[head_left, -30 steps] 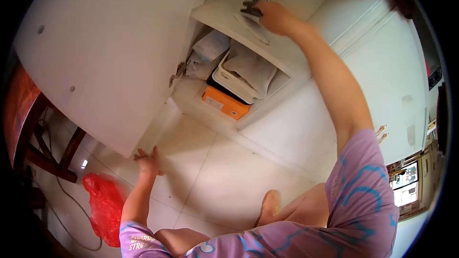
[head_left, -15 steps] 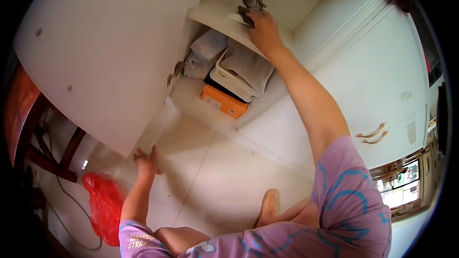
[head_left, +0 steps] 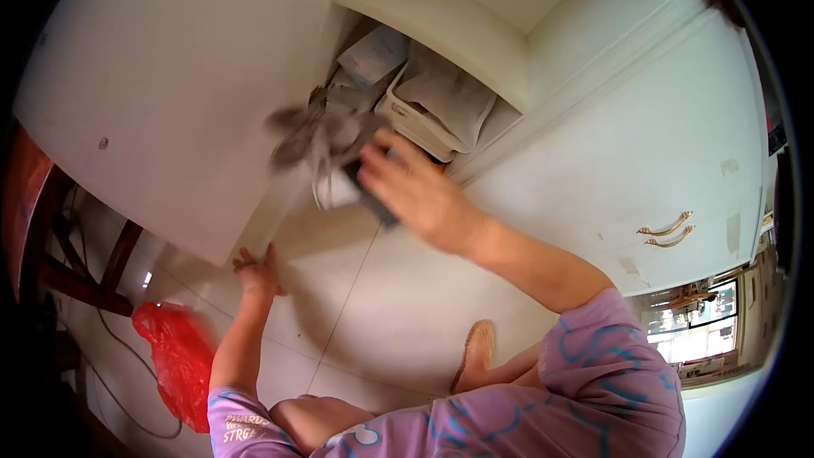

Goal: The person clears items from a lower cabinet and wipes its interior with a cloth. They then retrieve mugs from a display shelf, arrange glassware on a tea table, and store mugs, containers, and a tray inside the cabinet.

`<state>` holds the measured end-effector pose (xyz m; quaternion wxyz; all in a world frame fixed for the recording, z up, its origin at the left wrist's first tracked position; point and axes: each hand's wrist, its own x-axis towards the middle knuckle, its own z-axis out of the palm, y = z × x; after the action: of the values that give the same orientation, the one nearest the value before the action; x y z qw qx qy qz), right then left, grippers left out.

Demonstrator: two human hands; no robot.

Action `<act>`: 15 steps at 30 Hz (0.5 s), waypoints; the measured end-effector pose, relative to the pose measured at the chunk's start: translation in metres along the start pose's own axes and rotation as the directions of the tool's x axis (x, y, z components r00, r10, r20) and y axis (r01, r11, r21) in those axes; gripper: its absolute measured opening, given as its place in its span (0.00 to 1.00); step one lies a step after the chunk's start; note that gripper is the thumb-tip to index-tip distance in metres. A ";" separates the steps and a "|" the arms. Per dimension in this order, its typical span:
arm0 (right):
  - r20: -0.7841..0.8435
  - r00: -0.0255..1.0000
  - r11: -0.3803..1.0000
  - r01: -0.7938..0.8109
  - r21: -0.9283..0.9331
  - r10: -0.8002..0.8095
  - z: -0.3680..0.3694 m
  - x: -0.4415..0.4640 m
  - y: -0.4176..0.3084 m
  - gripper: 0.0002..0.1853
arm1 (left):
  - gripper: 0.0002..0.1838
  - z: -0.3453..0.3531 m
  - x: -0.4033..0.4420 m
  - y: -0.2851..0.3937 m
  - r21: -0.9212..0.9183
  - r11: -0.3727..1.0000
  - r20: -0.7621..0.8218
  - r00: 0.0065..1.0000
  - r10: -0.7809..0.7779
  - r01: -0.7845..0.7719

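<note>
In front of the open cabinet, my right hand (head_left: pixel 415 191) is closed on a grey floppy object with ear-like lobes (head_left: pixel 318 136). It has a white part and a dark flat part, and motion blurs it, so its kind cannot be told. Low on the left, my left hand (head_left: pixel 259 271) has its fingers spread at the bottom corner of the white cabinet door (head_left: pixel 170 102); whether they touch it is unclear. Behind the grey object, the lower compartment holds a white plastic bin (head_left: pixel 415 123) with a grey cloth-like thing (head_left: pixel 449 93) in it and a pale packet (head_left: pixel 373 55).
Above the bin runs the cabinet shelf (head_left: pixel 432 21). At right is a closed cabinet front with gold handles (head_left: pixel 666 229). A red plastic bag (head_left: pixel 178 365) lies on the tiled floor (head_left: pixel 381 322), near a dark wooden chair or table leg (head_left: pixel 114 276) and a cable (head_left: pixel 140 360).
My right hand has taken the grey object off the shelf and brought it down and to the left, before the lower compartment. My left hand has hardly moved.
</note>
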<state>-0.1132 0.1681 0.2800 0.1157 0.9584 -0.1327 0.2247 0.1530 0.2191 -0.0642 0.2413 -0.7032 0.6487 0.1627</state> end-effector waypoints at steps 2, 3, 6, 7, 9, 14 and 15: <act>0.058 0.924 0.902 -0.352 -0.250 0.377 0.021 -0.018 0.034 0.29 | 0.77 -0.003 -0.006 -0.002 -0.006 1.000 -0.026 1.000 0.004 -0.004; 0.023 0.883 0.821 -0.427 -0.380 0.470 0.026 -0.023 0.054 0.29 | 0.76 -0.006 -0.009 -0.002 -0.015 1.000 -0.023 1.000 0.006 -0.007; -0.213 0.760 0.592 -0.622 -0.512 0.614 0.037 -0.034 0.126 0.28 | 0.74 -0.008 -0.007 -0.001 -0.017 1.000 -0.018 1.000 0.017 -0.018; -0.211 0.629 0.490 -0.738 -0.464 0.748 0.043 -0.040 0.156 0.26 | 0.73 -0.007 -0.006 -0.001 -0.007 1.000 -0.012 1.000 0.018 -0.018; -0.191 0.472 0.368 -0.835 -0.409 0.860 0.049 -0.041 0.183 0.24 | 0.73 -0.005 -0.008 -0.003 -0.035 0.999 -0.024 1.000 0.017 -0.018; -0.059 0.153 0.088 -0.800 -0.594 0.986 0.089 -0.068 0.230 0.27 | 0.73 -0.009 -0.006 -0.002 0.001 1.000 -0.004 1.000 0.003 -0.003; -0.179 0.311 0.000 -0.500 -0.866 0.933 0.110 -0.067 0.222 0.31 | 0.73 -0.008 -0.006 -0.001 0.009 1.000 -0.014 1.000 0.003 -0.003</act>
<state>-0.1952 -0.0577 0.1886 0.3656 0.5674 -0.7340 -0.0751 0.1521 0.2200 -0.0542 0.2396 -0.7024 0.6521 0.1552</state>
